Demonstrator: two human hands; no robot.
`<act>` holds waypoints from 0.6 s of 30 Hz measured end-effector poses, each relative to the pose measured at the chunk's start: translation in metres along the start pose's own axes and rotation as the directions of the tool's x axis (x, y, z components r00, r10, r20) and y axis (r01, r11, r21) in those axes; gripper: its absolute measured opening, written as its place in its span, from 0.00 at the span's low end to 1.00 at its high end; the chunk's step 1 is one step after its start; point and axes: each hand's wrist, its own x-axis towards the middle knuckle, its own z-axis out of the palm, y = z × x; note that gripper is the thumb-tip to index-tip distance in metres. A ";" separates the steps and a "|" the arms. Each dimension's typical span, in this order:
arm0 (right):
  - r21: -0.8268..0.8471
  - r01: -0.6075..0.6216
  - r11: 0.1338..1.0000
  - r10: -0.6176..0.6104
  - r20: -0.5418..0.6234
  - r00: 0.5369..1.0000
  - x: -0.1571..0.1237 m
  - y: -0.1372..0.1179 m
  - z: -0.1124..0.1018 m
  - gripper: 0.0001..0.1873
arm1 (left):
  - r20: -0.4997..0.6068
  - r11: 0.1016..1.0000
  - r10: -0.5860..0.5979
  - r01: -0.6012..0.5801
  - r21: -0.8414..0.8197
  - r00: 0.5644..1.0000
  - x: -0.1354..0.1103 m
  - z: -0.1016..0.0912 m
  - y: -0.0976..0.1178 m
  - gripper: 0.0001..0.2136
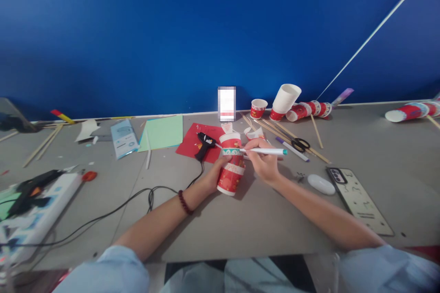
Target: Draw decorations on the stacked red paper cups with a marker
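My left hand [213, 175] is wrapped round a red patterned paper cup [231, 165] that stands tilted on the grey table [240, 219]. The cup has a teal band near its top. My right hand [264, 161] pinches a white marker [264, 151] with a teal end, its tip against the cup's upper side. A dark bead bracelet [185, 202] circles my left wrist. A black glue gun [203, 144] lies just behind the cup on a red paper sheet [190, 144].
Behind lie a green sheet [164, 132], scissors [300, 144], wooden sticks [275, 130] and several red cups [302, 111]. A white oval case [321, 184] and a phone [359, 199] lie right. A power strip [41, 213] with a second glue gun [32, 187] sits left, with a black cable [113, 208] trailing.
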 end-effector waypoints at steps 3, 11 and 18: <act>0.016 0.009 1.000 -0.009 -0.003 1.000 -0.001 0.001 0.000 0.05 | 0.011 1.000 0.004 -0.004 0.004 1.000 0.000 -0.001 0.000 0.16; 0.056 -0.013 0.998 0.012 0.017 1.000 -0.001 -0.002 0.000 0.04 | 0.021 1.000 0.014 -0.014 0.009 1.000 0.002 -0.003 -0.002 0.16; 0.024 0.007 1.000 -0.008 0.029 1.000 -0.001 -0.002 0.000 0.04 | 0.017 1.000 0.010 -0.011 0.011 1.000 0.001 -0.002 -0.001 0.15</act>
